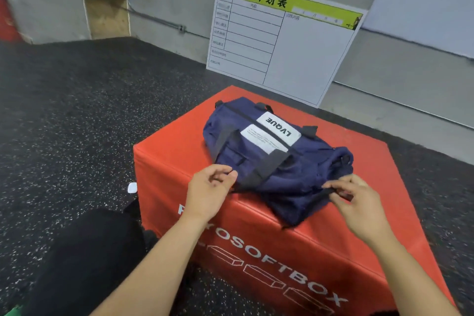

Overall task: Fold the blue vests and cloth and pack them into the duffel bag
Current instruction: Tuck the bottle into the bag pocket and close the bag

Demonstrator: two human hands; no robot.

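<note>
— Where is the duffel bag [277, 159]?
— On the red box [256, 236], just past both hands. It runs from far-left to near-right.
— And the fingers?
— The left hand [209, 194] and right hand [355, 200] each pinch its near edge.

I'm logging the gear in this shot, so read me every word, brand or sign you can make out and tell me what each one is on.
"LVQUE": white patch on the navy duffel bag, upside down to the camera.
Smaller white patch beside it: fine print, too small to read.
"SOFTBOX": white letters on the red box; the letters before it are hidden by the left hand.
"训练计划表": green header of the whiteboard against the wall.
Whiteboard row labels: blurred, unreadable.
</note>
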